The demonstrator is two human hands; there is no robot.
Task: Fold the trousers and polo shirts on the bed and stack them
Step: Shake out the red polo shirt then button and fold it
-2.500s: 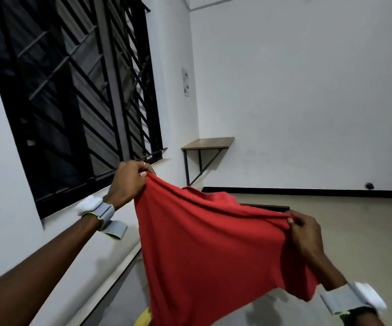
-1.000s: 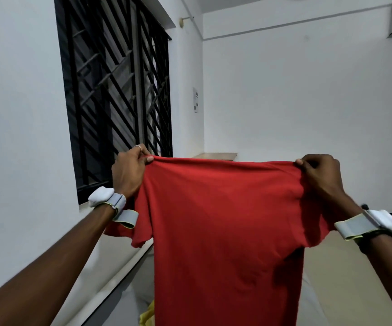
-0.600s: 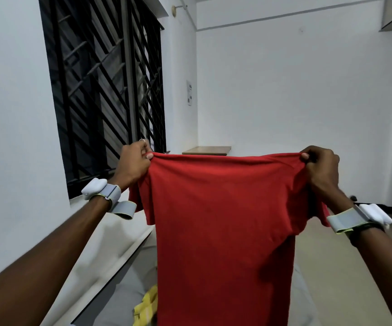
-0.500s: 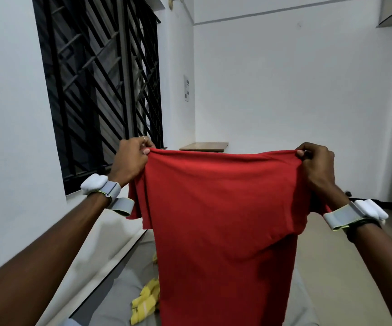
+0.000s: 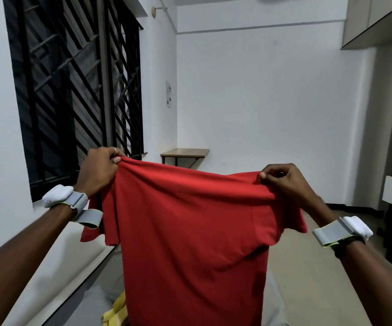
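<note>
Holding the red polo shirt (image 5: 190,231) up in the air before you, you have it spread by its shoulders between both hands; your left hand (image 5: 98,171) has its fingers curled round a bunch of cloth at the upper left corner, thumb pressed against the fabric, a firm closed grip on the shirt; your right hand (image 5: 284,182) pinches the top edge at the other shoulder between thumb and fingertips, so that grip too is closed on the shirt. The left corner sits a little higher than the right; the top edge dips slightly between your hands; a short sleeve hangs below each wrist; the body of the shirt drops straight down and runs out of the bottom of the view.

Below it lies the grey bed (image 5: 96,294), with a yellow garment (image 5: 116,310) lying on it just beside the shirt's lower left edge; whether the two touch you cannot tell. You wear a grey wristband with a white pod on your left wrist (image 5: 70,201) and another on your right (image 5: 342,230); a ring (image 5: 112,148) shows on a left finger. A black window grille (image 5: 77,90) fills the wall to your left; a small wooden wall shelf (image 5: 184,152) stands against the far white wall, above the shirt's top edge.
</note>
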